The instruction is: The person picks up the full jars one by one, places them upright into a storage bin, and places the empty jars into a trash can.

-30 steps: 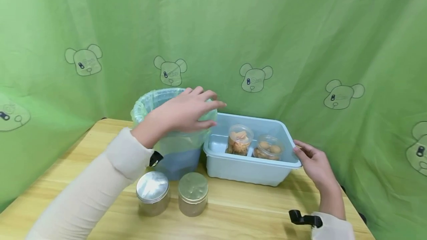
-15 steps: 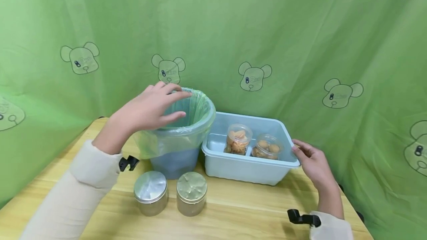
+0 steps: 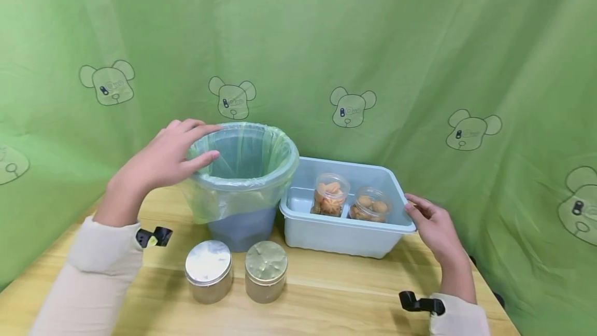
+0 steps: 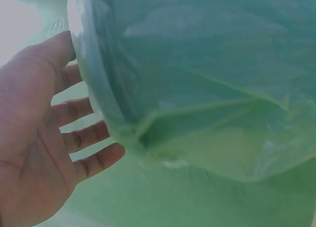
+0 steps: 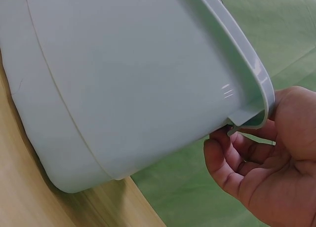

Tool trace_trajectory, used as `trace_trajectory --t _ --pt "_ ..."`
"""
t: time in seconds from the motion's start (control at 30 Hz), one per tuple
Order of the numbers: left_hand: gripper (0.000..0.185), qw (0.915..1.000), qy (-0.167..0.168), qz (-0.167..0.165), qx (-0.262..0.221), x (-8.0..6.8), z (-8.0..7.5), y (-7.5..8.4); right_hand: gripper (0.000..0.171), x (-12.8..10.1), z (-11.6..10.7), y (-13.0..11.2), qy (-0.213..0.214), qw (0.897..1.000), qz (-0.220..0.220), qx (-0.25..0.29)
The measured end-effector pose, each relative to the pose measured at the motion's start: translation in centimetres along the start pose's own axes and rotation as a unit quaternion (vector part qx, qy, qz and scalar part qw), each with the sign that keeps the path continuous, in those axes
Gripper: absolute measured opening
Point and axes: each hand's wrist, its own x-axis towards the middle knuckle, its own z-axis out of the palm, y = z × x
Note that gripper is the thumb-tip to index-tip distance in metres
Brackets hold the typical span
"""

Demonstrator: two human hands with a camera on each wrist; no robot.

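Note:
My left hand (image 3: 165, 155) is at the left side of a blue trash bin (image 3: 244, 224) lined with a thin green bag (image 3: 275, 162). Its fingers are spread and loosely bent. In the left wrist view the fingertips (image 4: 112, 153) lie right at the bin's lined rim. With thumb and curled fingers my right hand (image 3: 436, 227) grips the right end rim of a light blue plastic tub (image 3: 340, 240). Two clear jars stand inside the tub: one of swirled cookies (image 3: 331, 196), the other of round cookies (image 3: 370, 205).
Two jars with foil-like tops, one silver (image 3: 209, 271) and one gold-toned (image 3: 266, 272), stand in front of the bin. All rest on a wooden table (image 3: 326, 302). A green curtain (image 3: 280, 40) with bear-head drawings hangs behind.
My left hand has moved left across the bin's mouth, from over its right side to its left rim. The right hand has kept its grip on the tub.

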Motion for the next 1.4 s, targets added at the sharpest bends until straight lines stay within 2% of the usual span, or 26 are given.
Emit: trace_trajectory --t 0.27,0.5,0.67,0.9,1.0,1.07,1.2,1.3,1.4 --pt "0.058 0.9969 0.040 -0.044 -0.052 -1.7 0.6 -1.5 0.056 -0.1 -0.1 0.1 0.003 1.000 -0.002 0.004" --pt "0.060 0.9868 0.093 -0.098 -0.090 -2.9 1.7 -2.0 0.057 0.1 0.0 0.2 0.004 1.000 -0.001 0.008" --pt "0.058 0.9705 0.131 -0.139 -0.147 -3.5 2.7 -2.1 0.057 0.1 0.0 0.3 0.004 1.000 0.002 0.009" --pt "0.062 0.9377 0.166 -0.213 -0.219 -4.1 3.9 -1.8 0.056 0.2 0.1 0.4 0.002 1.000 0.003 0.009" --pt "0.059 0.9143 0.180 -0.245 -0.268 -4.3 4.3 -1.7 0.057 0.2 0.2 0.4 -0.003 1.000 0.006 0.009" --pt "0.058 0.8937 0.187 -0.263 -0.312 -4.4 4.5 -1.6 0.057 0.2 0.2 0.4 -0.004 1.000 0.008 0.008" --pt "0.057 0.8382 0.198 -0.281 -0.424 -4.2 4.8 -1.5 0.058 0.1 0.1 0.3 -0.004 1.000 0.010 0.004" --pt "0.054 0.7887 0.207 -0.278 -0.508 -4.0 5.0 -1.6 0.058 0.1 0.1 0.2 -0.003 1.000 0.011 0.000" --pt "0.044 0.7444 0.217 -0.270 -0.571 -3.9 5.1 -1.6 0.059 0.1 0.1 0.1 -0.004 1.000 0.011 -0.005"
